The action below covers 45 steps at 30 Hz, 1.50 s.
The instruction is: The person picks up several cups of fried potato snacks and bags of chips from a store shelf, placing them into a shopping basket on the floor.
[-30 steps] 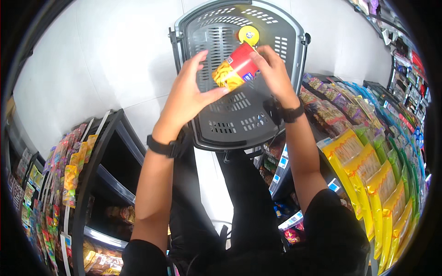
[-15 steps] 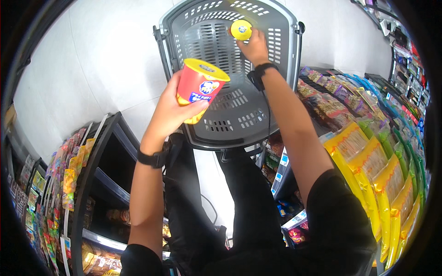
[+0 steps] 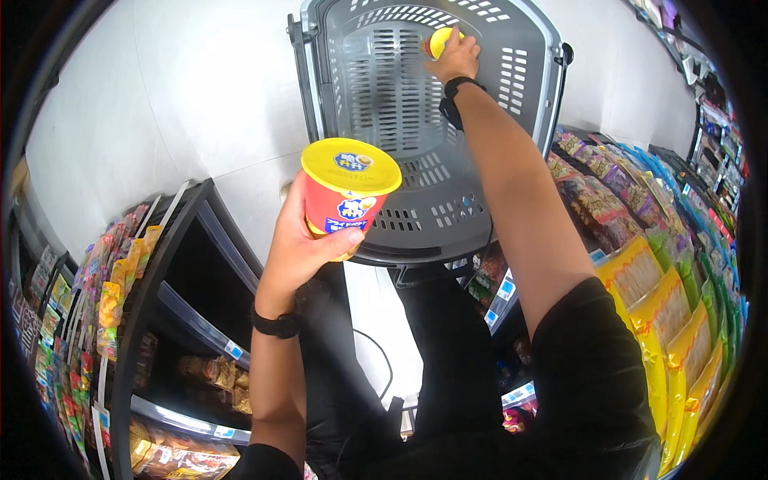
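Note:
My left hand (image 3: 302, 244) is closed around a red snack tub (image 3: 340, 210) with a yellow lid, held upright in front of the basket's near rim. Deep inside the grey plastic shopping basket (image 3: 384, 250), my right hand (image 3: 456, 61) grips a second tub (image 3: 441, 42), whose yellow lid shows past the fingers. Its sides are mostly hidden, and I cannot tell whether it rests on the basket's floor. Slots pierce the basket's walls and bottom. Dark bands circle both my wrists.
Yellow snack bags (image 3: 640, 276) stand in a row at the right, with more packets behind them. At the left a black shelf unit (image 3: 172, 288) holds packages on its lower tiers, beside hanging small packets (image 3: 112, 304). Pale floor (image 3: 200, 88) surrounds the basket.
The tub in my left hand has come nearer and now shows more of its lid. My right hand has moved farther right with its tub. The basket appears shifted rightward in view.

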Tool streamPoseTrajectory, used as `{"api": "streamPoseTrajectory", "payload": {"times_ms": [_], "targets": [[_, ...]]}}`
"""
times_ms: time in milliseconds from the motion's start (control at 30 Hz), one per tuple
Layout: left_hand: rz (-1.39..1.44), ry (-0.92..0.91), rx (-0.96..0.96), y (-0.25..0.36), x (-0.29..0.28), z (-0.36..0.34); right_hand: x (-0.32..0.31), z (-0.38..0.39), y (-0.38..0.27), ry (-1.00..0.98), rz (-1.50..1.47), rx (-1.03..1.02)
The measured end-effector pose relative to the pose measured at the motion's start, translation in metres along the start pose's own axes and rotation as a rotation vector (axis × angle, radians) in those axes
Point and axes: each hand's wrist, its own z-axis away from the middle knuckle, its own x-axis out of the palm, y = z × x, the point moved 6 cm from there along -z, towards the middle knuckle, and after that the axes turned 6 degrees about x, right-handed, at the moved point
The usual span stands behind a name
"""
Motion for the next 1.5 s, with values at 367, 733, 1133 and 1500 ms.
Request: {"api": "streamPoseTrajectory", "payload": {"times_ms": [367,733,1133,1500], "targets": [[0.110,0.037,0.070,0.019,0.001,0.012,-0.020,0.064,0.016,-0.063,-0.466,0.081],[0.386,-0.121,0.058,0.096,0.020,0.081,-0.273,0.247,-0.003,-0.105,-1.097,0.004],[0.007,-0.552,-0.033,0.254,0.170,0.265,-0.613,0.497,0.033,0.144,-1.072,-0.038],[-0.132,-1.283,-0.177,0.319,0.392,0.451,-0.811,0.796,0.166,0.739,-0.950,0.296]]}}
